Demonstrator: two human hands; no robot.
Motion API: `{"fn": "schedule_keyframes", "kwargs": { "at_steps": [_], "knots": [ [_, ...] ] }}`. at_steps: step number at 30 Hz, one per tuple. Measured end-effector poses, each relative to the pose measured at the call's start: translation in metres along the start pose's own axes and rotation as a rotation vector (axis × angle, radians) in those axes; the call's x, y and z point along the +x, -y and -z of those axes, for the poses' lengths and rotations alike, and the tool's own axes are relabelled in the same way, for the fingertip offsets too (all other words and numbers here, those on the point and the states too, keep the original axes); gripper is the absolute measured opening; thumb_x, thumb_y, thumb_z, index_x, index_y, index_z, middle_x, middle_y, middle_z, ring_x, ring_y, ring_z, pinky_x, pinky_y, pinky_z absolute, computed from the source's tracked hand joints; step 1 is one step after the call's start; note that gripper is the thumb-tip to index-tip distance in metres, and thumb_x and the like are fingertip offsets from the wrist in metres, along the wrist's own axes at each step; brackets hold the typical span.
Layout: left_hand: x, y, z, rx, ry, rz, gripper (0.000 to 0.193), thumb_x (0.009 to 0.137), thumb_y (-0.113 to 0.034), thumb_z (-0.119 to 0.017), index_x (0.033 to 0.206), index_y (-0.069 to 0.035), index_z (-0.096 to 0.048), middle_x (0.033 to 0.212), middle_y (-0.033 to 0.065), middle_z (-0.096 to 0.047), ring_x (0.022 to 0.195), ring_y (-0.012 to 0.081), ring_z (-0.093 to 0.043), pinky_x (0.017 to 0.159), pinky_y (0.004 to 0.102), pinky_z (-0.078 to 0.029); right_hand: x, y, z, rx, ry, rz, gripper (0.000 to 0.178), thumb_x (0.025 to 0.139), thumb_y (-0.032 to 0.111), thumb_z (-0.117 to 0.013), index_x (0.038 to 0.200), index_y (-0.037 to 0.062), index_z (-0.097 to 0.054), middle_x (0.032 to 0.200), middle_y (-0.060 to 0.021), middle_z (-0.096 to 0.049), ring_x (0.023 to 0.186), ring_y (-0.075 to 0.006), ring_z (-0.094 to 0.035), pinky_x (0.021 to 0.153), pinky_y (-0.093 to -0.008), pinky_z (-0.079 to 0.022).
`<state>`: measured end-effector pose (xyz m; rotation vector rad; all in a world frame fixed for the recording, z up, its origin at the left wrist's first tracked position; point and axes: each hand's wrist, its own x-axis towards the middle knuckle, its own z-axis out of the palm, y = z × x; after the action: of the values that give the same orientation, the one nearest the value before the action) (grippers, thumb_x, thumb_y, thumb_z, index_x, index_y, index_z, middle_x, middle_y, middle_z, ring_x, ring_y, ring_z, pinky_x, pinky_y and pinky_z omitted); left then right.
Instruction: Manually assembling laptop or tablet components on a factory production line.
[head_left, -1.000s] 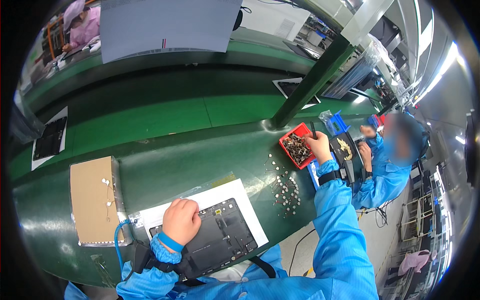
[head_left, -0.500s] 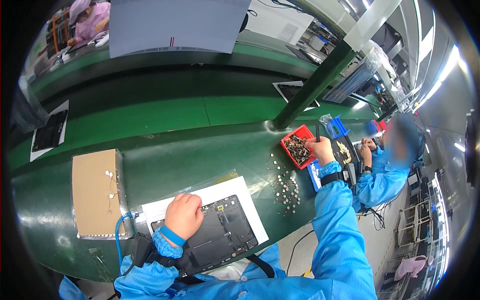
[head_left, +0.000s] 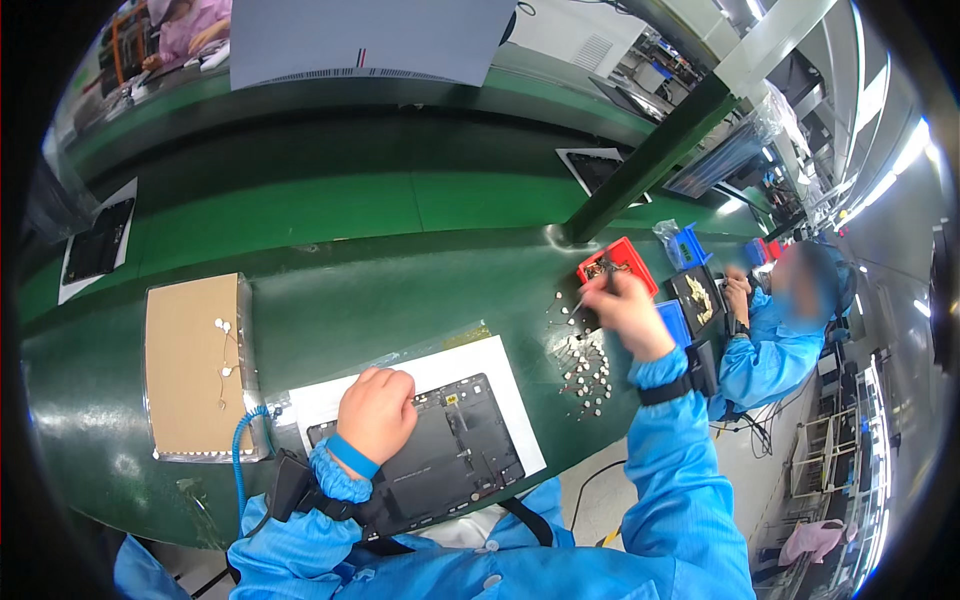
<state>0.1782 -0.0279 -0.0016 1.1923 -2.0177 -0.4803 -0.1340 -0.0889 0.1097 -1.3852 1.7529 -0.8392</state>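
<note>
A black tablet-like device with its inside exposed (head_left: 440,462) lies on a white sheet (head_left: 515,405) at the bench's near edge. My left hand (head_left: 378,412) rests over the device's upper left part, fingers curled under, so whatever they hold is hidden. To the right, my right hand (head_left: 630,315) is smeared by motion, closed on a slim dark tool (head_left: 612,268). It hovers between a red bin of small parts (head_left: 628,256) and small white round parts with thin leads (head_left: 585,368) scattered on the bench.
A wrapped brown cardboard pad (head_left: 190,370) with several white parts lies left, beside a coiled blue cord (head_left: 238,440). A green post (head_left: 650,160) rises behind the bins. Blue bins (head_left: 686,247) and a black tray (head_left: 697,300) stand near a co-worker in blue (head_left: 765,355).
My right hand has drawn back from the red bin, toward the scattered white parts, its tool now tilted. My left hand stays on the device. The whole view has shifted slightly.
</note>
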Motion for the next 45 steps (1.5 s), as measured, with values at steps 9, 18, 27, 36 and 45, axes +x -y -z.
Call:
{"fn": "schedule_keyframes", "kwargs": {
  "at_steps": [9,18,27,36,45],
  "knots": [
    [-0.001,0.0,0.001,-0.003,-0.009,0.007,0.012,0.061,-0.001,-0.057,0.068,-0.006,-0.049,0.067,0.009,-0.052,0.068,0.0296,-0.051,0.059,0.0386,-0.042,-0.036,-0.024,-0.111,-0.385,0.435,0.114,0.014,0.074,0.011,-0.065,0.084,0.0005,-0.064,0.071,-0.0084,-0.062,0.066,-0.0143,-0.056,0.061,-0.0279,-0.045],
    [-0.002,0.003,-0.001,0.001,-0.01,0.013,0.013,0.061,0.0,-0.057,0.069,-0.007,-0.049,0.068,0.0079,-0.051,0.068,0.0287,-0.05,0.059,0.0382,-0.042,-0.037,-0.023,-0.117,-0.547,0.259,0.252,0.016,0.072,0.012,-0.065,0.08,-0.0013,-0.062,0.07,-0.0154,-0.059,0.061,-0.0248,-0.056,0.058,-0.033,-0.043],
    [-0.005,0.002,-0.001,0.01,-0.005,0.017,0.013,0.061,0.0,-0.057,0.07,-0.007,-0.049,0.068,0.0084,-0.051,0.069,0.0288,-0.05,0.06,0.0381,-0.042,-0.041,-0.015,-0.126,-0.704,0.274,0.309,0.015,0.07,0.012,-0.063,0.078,0.0011,-0.056,0.078,-0.018,-0.059,0.077,-0.0364,-0.057,0.067,-0.0426,-0.046],
    [-0.003,0.001,-0.002,0.021,-0.007,-0.015,0.013,0.064,0.001,-0.057,0.074,-0.006,-0.053,0.071,0.0089,-0.054,0.071,0.029,-0.052,0.062,0.038,-0.043,-0.029,-0.032,-0.108,-0.588,0.082,0.295,0.022,0.072,0.015,-0.064,0.086,-0.0007,-0.057,0.081,-0.019,-0.059,0.079,-0.037,-0.057,0.071,-0.0407,-0.046],
    [0.0,-0.007,0.001,0.135,-0.001,-0.078,0.022,0.066,0.0,-0.059,0.088,-0.004,-0.057,0.082,0.0101,-0.055,0.084,0.0295,-0.051,0.071,0.0373,-0.042,-0.028,-0.032,-0.101,-0.553,0.251,0.225,0.022,0.077,0.015,-0.059,0.091,-0.0022,-0.055,0.085,-0.0213,-0.058,0.079,-0.0361,-0.056,0.07,-0.0399,-0.045]
  ]
}}
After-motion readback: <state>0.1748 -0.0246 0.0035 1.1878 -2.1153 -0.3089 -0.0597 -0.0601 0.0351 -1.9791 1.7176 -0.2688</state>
